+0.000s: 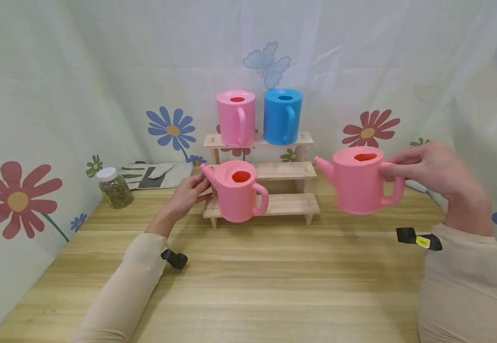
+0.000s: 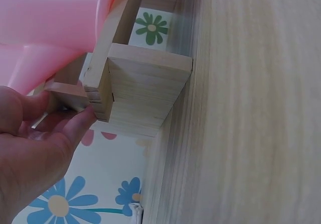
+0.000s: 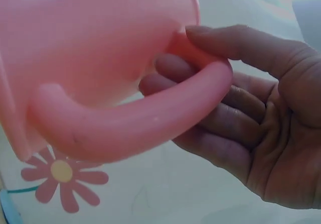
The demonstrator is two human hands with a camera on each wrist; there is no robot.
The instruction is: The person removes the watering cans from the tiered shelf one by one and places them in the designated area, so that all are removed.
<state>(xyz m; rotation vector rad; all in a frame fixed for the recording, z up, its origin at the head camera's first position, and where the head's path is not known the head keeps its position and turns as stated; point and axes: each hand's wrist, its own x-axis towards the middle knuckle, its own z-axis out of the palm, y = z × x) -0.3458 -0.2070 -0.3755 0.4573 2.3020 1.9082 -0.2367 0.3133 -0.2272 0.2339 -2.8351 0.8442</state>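
Note:
My right hand (image 1: 428,169) holds a pink watering can (image 1: 355,183) in the air right of a wooden stepped shelf (image 1: 287,205). Its fingers (image 3: 251,133) pass through the can's handle (image 3: 125,123) and the thumb lies on top. A second pink watering can (image 1: 235,197) stands at the left end of the shelf's lowest step, spout pointing left. My left hand (image 1: 186,195) reaches to it from the left. In the left wrist view its nearly straight fingers (image 2: 75,126) touch the step's wooden end (image 2: 145,93) just under that can (image 2: 45,18).
On the top step stand a pink can (image 1: 235,116) and a blue can (image 1: 282,116). A jar of green bits (image 1: 114,188) and a work glove (image 1: 154,174) lie at the back left of the wooden table (image 1: 274,286). A flowered curtain hangs behind.

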